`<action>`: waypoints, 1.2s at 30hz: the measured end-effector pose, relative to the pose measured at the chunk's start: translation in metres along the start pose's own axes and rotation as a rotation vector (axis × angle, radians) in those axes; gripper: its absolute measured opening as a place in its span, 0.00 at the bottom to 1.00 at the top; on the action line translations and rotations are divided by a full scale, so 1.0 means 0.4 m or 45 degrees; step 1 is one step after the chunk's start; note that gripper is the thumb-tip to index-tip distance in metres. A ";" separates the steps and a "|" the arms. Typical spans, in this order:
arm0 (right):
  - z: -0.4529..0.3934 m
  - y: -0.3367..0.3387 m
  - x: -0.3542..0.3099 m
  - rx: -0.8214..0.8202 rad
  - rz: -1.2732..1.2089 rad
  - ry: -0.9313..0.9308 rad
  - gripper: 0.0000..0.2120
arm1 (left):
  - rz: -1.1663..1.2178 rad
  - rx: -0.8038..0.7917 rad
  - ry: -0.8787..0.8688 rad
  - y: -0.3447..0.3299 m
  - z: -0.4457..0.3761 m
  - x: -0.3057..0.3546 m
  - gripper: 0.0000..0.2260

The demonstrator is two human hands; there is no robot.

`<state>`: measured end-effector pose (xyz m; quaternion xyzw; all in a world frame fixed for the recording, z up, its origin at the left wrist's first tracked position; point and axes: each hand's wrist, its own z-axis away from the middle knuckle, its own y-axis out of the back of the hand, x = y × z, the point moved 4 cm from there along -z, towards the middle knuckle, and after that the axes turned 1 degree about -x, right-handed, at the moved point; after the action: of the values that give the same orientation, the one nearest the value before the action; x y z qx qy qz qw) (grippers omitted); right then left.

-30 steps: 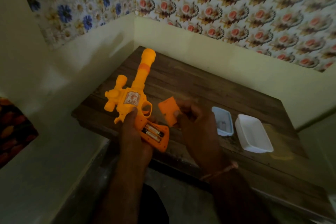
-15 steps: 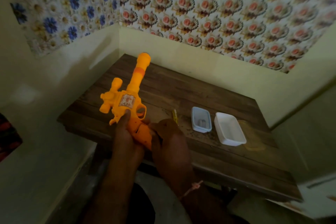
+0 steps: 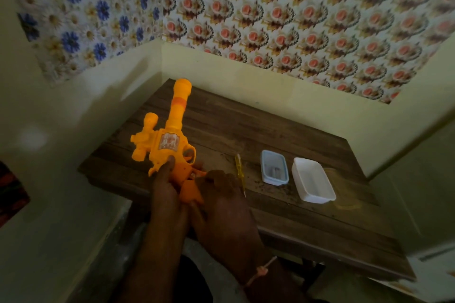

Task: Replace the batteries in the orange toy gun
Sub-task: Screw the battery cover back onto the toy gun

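Here, nearest the camera, both hands meet at the butt of the orange toy gun, which is held just above the near left edge of the wooden table with its barrel pointing away toward the wall corner. The left hand is wrapped around the grip from the left, thumb pressed up on the body below the sticker. The right hand is curled against the grip's right side, its fingers bearing on the orange battery cover, which sits tilted at the bottom of the grip; whether it is seated or only resting there cannot be told, and no batteries are visible. The step in hand looks like fitting the cover over the compartment. The next move likely calls for lining the cover's edge with the grip and pressing it flush while the left hand steadies the gun, then fetching the yellow screwdriver lying just beside the right hand. Farther right stand a blue-rimmed container and a white container, close together.
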<state>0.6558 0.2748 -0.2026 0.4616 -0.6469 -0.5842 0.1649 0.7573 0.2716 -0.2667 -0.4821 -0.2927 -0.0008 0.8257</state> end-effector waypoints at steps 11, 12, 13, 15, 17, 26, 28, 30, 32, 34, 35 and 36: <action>-0.005 -0.004 0.027 0.325 0.212 0.107 0.17 | 0.030 -0.042 -0.009 -0.002 0.010 0.011 0.18; -0.005 -0.010 0.031 0.327 0.204 0.118 0.17 | 0.028 -0.054 -0.022 -0.003 0.010 0.012 0.17; -0.004 -0.015 0.035 0.328 0.189 0.120 0.17 | 0.020 -0.061 -0.030 -0.005 0.010 0.013 0.16; 0.000 -0.028 0.041 0.336 0.159 0.118 0.18 | 0.015 -0.050 -0.031 -0.006 0.009 0.013 0.17; 0.005 -0.036 0.046 0.369 0.143 0.119 0.19 | 0.011 -0.035 -0.026 -0.005 0.009 0.012 0.20; 0.021 -0.038 0.058 0.559 -0.086 0.087 0.15 | 0.004 -0.048 -0.017 -0.008 0.015 0.013 0.20; 0.026 -0.040 0.064 0.577 -0.112 0.056 0.16 | 0.019 -0.051 0.007 -0.006 0.015 0.011 0.22; 0.027 -0.045 0.064 0.593 -0.077 0.065 0.16 | 0.030 -0.051 0.013 -0.006 0.014 0.011 0.23; 0.026 -0.053 0.065 0.609 -0.046 0.070 0.16 | 0.031 -0.055 0.007 -0.007 0.013 0.010 0.23; 0.027 -0.059 0.065 0.629 -0.063 0.090 0.16 | 0.035 -0.050 -0.001 -0.010 0.015 0.011 0.22; 0.029 -0.063 0.066 0.632 -0.083 0.103 0.16 | 0.033 -0.050 -0.007 -0.013 0.016 0.012 0.21; 0.030 -0.066 0.067 0.629 -0.093 0.113 0.17 | 0.031 -0.049 -0.007 -0.013 0.017 0.012 0.21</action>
<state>0.6434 0.2640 -0.2384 0.5363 -0.7449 -0.3931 0.0541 0.7563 0.2756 -0.2577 -0.5016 -0.2891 0.0050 0.8153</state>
